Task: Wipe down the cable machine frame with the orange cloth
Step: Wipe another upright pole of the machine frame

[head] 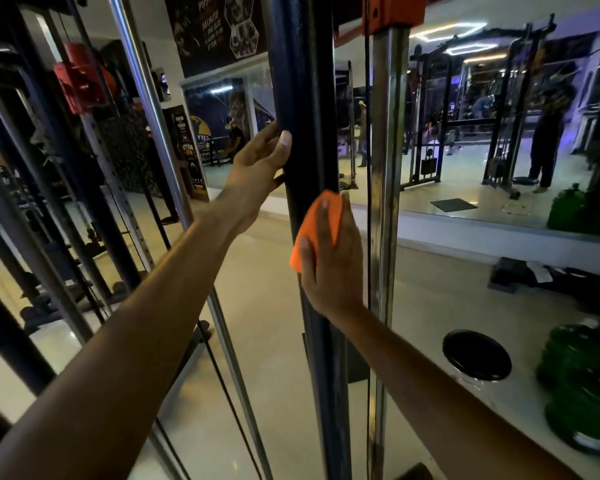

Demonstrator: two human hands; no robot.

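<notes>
A dark poster (215,26) upper left of the black frame post (302,98) reads "PUSH" and "BECAUSE"; the smaller print is illegible. A lower sign (187,150) left of the post reads "CITY CLUB GYM". The left hand (257,164) grips the post's left edge, thumb across its front face. The right hand (329,258), fingers nearly straight, presses the orange cloth (321,223) flat against the post, below the left hand. A chrome guide rod (385,168) stands just right of the post.
</notes>
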